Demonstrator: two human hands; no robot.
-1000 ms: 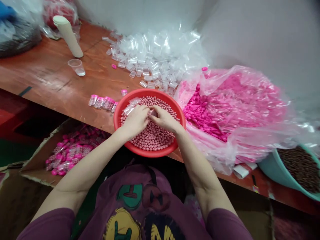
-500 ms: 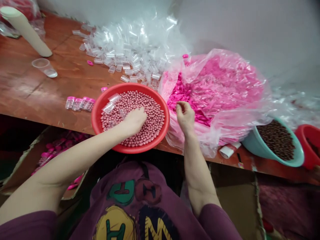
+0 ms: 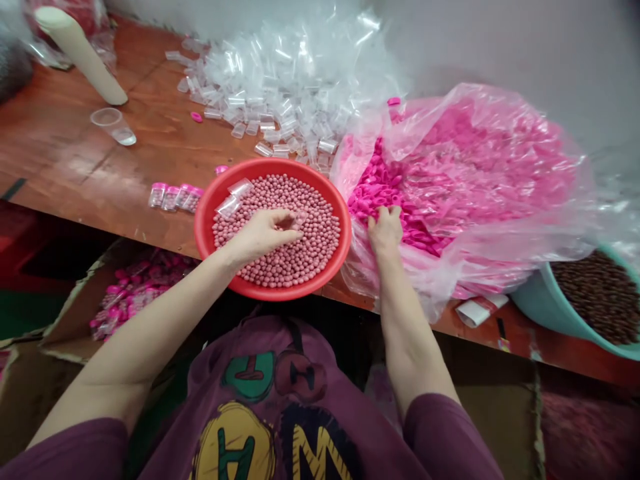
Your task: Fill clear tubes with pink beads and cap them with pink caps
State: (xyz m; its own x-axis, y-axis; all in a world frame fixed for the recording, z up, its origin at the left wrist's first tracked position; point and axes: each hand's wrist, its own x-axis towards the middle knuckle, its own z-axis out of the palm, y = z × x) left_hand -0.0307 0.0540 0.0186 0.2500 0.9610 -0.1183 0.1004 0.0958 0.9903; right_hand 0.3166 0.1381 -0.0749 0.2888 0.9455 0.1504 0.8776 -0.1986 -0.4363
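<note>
Over the red bowl (image 3: 201,233) of pink beads (image 3: 280,270), my left hand (image 3: 257,237) is curled around a small clear plastic jar (image 3: 299,219). Part of that jar is hidden by the fingers. Two more clear jars (image 3: 235,199) lie on the beads at the bowl's left side. My right hand (image 3: 387,232) reaches into the pink caps (image 3: 377,180) at the mouth of a large clear bag (image 3: 425,283). Its fingers are bent down, and what the tips pinch is hidden.
Several filled jars with pink caps (image 3: 173,197) stand left of the bowl. Behind lies a heap of clear jars (image 3: 280,100). A plastic cup (image 3: 114,127) lies at the left. A light blue basin (image 3: 537,297) of brown beads stands at the right. Below is a carton (image 3: 83,293) of capped jars.
My left hand has risen from among the beads, now showing a clear jar in its fingers. My right hand has moved forward onto the pink caps. The view has shifted slightly.
</note>
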